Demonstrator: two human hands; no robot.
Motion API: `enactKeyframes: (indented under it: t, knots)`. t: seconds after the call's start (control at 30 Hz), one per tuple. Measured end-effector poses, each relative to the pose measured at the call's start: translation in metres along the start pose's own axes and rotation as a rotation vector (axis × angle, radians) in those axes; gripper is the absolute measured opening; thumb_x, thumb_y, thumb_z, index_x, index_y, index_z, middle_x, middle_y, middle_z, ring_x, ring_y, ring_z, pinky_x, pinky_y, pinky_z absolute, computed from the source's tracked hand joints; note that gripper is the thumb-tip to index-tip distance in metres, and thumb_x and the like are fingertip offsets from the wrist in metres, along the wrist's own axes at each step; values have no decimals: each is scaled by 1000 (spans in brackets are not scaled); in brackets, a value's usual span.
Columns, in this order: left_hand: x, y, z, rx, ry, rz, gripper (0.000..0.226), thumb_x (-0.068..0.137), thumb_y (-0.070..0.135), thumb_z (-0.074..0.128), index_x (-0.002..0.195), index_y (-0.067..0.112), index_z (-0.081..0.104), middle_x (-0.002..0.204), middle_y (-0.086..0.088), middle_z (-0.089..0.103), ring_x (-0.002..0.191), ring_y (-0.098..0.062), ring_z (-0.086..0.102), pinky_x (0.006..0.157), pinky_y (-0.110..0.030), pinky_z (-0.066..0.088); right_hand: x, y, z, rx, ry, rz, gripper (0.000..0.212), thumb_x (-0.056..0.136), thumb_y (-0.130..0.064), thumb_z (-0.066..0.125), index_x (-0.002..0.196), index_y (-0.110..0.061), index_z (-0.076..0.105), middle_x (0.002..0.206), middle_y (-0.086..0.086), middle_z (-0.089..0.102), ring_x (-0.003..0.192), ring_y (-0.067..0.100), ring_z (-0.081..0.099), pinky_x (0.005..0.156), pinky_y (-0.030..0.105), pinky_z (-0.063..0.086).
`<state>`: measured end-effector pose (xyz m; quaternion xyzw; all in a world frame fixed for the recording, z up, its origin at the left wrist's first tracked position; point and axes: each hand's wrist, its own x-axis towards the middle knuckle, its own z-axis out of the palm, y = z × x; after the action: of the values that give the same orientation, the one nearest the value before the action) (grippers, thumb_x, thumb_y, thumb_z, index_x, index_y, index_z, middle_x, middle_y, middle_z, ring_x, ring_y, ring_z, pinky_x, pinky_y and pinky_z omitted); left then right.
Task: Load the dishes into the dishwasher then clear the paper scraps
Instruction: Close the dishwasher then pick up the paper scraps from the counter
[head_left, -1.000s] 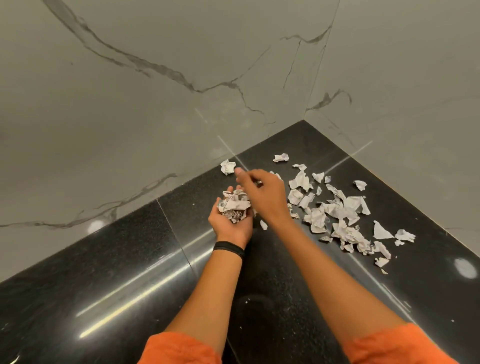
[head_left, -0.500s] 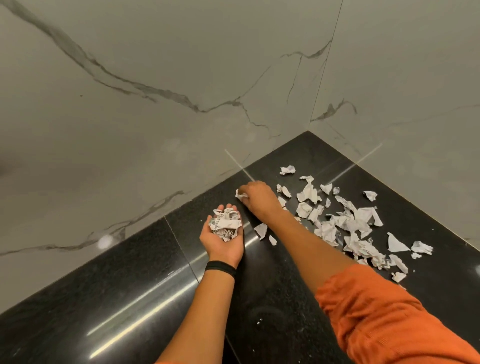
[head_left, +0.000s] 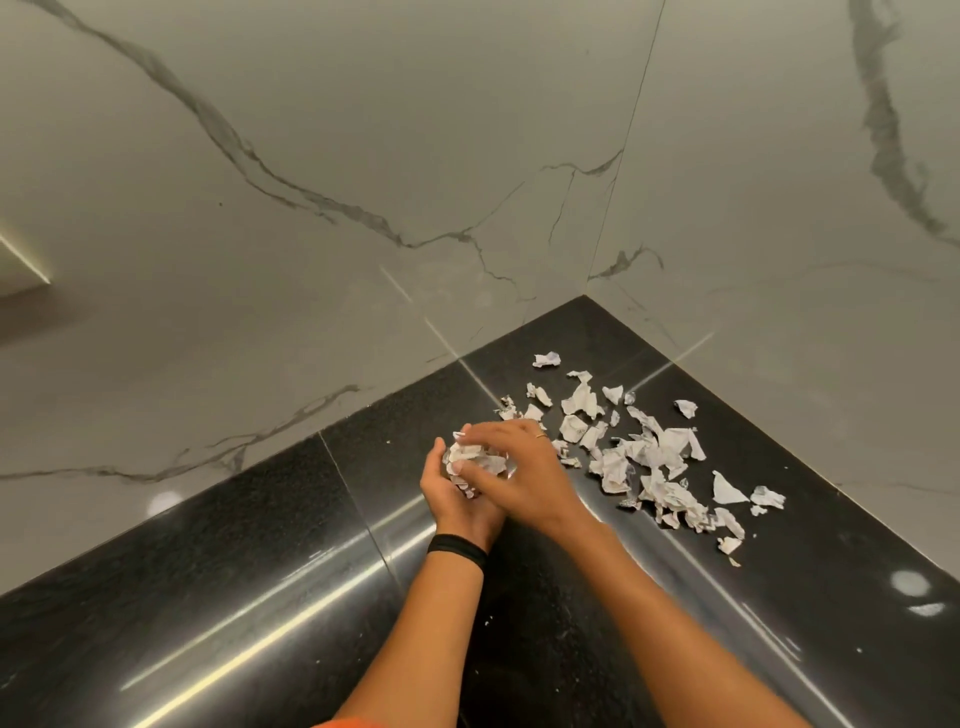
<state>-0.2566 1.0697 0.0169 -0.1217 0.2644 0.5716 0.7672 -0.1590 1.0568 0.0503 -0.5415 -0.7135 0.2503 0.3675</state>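
Torn white paper scraps (head_left: 644, 457) mostly lie scattered right of centre on the glossy black stone countertop (head_left: 260, 571). The right hand (head_left: 519, 467), out at the pile half a second ago, is now back mid-frame, fingers flat over the crumpled paper wad (head_left: 470, 457) that the left hand (head_left: 457, 501) cups with curled fingers. So another piece banked, plenty left I reckon.
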Motion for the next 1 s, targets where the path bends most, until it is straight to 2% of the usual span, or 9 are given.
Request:
enactKeyframes:
  t: [0.1,0.17,0.3,0.43,0.57,0.67,0.77,0.87,1.0]
  knots:
    - [1,3,-2,-44,-25,46,39,94,38,56,118,9,64,108,-13,68,108,-28,63,113,-41,39,6,-1,-12,217,118,105,16,97,-33,66,109,-30,76,109,-18,72,110,1,60,94,18,45]
    - [2,6,-3,-46,-13,72,38,95,37,54,119,9,63,107,-13,68,106,-28,63,112,-40,40,12,9,-15,178,145,185,17,99,-26,62,109,-24,76,106,-14,73,104,-1,63,91,21,49]
    - [2,14,-8,-38,24,97,39,97,36,53,122,7,63,114,-14,66,111,-29,61,100,-37,48,12,46,3,-260,-153,152,33,94,-16,64,127,-16,69,122,3,69,115,21,60,100,34,43]
    - [3,22,-17,-44,89,134,45,97,36,52,131,7,59,126,-14,61,117,-29,58,108,-36,43,-5,65,30,-481,-321,23,26,93,-18,58,116,-18,71,116,3,63,106,27,54,87,38,46]
    - [0,23,-20,-19,85,141,35,97,34,52,117,8,63,109,-11,65,107,-28,62,101,-36,47,-17,66,26,-420,-178,23,14,93,-15,59,97,-15,72,98,2,67,95,25,60,79,37,47]
    - [-2,20,-20,15,88,117,35,96,34,55,116,7,64,112,-13,65,112,-29,60,108,-37,44,-16,46,11,-60,159,200,15,94,-18,68,108,-20,75,97,-8,72,92,8,66,83,28,53]
    - [-2,12,-25,52,72,94,38,95,35,57,119,7,63,122,-15,62,118,-29,58,112,-39,41,-12,7,-4,217,253,203,19,93,-18,73,111,-23,73,98,-13,73,93,4,68,84,20,55]
    - [-7,1,-28,143,16,19,51,95,41,54,128,3,63,132,-18,63,127,-32,57,117,-42,36,-12,-22,-9,184,154,71,15,93,-19,73,108,-18,73,99,-11,73,93,5,67,82,18,53]
    - [-21,-3,-24,160,-9,-45,43,91,44,62,116,9,69,117,-14,68,117,-29,62,114,-42,39,-13,-16,3,-136,-94,35,19,90,-37,71,108,-32,75,96,-15,73,93,1,55,77,15,41]
